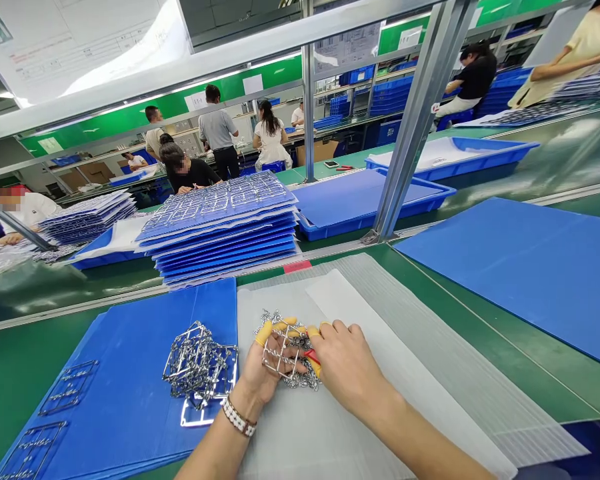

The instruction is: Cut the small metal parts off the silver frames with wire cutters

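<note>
The left hand (264,370) is turned palm up, its fingers and thumb, some in yellow covers, curled around a small silver rectangular lattice frame (283,353). The frame lies tilted over the palm and fingers, directly to the left of the right hand (350,365). That right hand, back upward, is closed around a red-handled tool (310,355); its fingers hide most of it, and whether its tip touches the frame cannot be told.

Just beneath and behind both hands is a loose heap of small shiny silver pieces (303,381), on a pale, translucent white sheet (360,427). A beaded white-and-brown bracelet (239,417) circles the left wrist. Left of that wrist, on flat blue sheets (135,373), rests a tangled pile of silver lattice frames (200,365); two dark-looking rectangular frames (69,388) lie farther left, apart from it. Beyond stands a tall stack of blue sheets bearing silver frames (225,230).
</note>
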A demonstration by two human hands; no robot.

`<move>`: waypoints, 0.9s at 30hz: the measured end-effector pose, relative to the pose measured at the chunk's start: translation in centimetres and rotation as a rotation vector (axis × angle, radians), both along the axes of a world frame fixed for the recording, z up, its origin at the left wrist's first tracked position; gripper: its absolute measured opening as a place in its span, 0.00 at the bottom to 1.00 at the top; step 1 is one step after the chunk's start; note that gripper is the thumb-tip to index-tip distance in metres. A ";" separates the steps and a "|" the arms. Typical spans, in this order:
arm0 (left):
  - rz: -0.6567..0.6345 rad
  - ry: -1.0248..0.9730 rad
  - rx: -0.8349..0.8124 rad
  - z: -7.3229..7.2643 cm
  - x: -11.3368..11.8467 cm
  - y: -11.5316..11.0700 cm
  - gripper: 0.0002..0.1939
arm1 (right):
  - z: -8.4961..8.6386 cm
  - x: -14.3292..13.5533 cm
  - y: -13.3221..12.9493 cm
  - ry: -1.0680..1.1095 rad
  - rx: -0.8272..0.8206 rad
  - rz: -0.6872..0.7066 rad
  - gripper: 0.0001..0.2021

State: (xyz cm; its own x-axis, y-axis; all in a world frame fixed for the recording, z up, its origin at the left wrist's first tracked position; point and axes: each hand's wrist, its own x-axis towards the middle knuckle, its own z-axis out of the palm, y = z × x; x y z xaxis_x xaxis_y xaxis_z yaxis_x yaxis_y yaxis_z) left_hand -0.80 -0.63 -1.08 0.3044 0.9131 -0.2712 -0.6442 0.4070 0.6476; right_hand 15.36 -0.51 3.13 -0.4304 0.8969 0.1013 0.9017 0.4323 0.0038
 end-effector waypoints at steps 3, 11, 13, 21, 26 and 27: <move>0.002 0.029 0.011 0.0 -0.1 0.0 0.25 | 0.3 -0.1 0.1 -0.031 -0.021 -0.001 0.08; 0.054 -0.033 0.025 0.7 -0.3 0.1 0.24 | 0.4 0.3 -1.1 0.045 0.014 -0.016 0.06; 0.061 -0.047 0.018 0.7 -0.4 0.1 0.24 | 0.1 0.0 -1.5 0.067 0.013 0.009 0.08; 0.081 -0.027 -0.035 0.9 -0.4 0.2 0.25 | -0.9 -1.1 -1.5 0.084 -0.005 0.055 0.06; 0.102 0.011 -0.037 0.7 -0.3 0.2 0.25 | -0.7 -1.5 -1.6 0.033 -0.013 0.064 0.07; 0.101 0.015 -0.033 0.7 -0.3 0.2 0.24 | -0.6 -1.5 -1.7 0.016 -0.017 0.065 0.08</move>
State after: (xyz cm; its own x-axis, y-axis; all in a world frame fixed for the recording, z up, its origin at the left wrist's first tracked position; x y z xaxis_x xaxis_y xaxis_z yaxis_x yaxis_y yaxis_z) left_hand -1.12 -0.41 -0.40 0.2066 0.9296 -0.3053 -0.6734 0.3614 0.6449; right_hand 13.86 -2.17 2.55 -0.4860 0.8689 0.0935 0.8717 0.4896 -0.0187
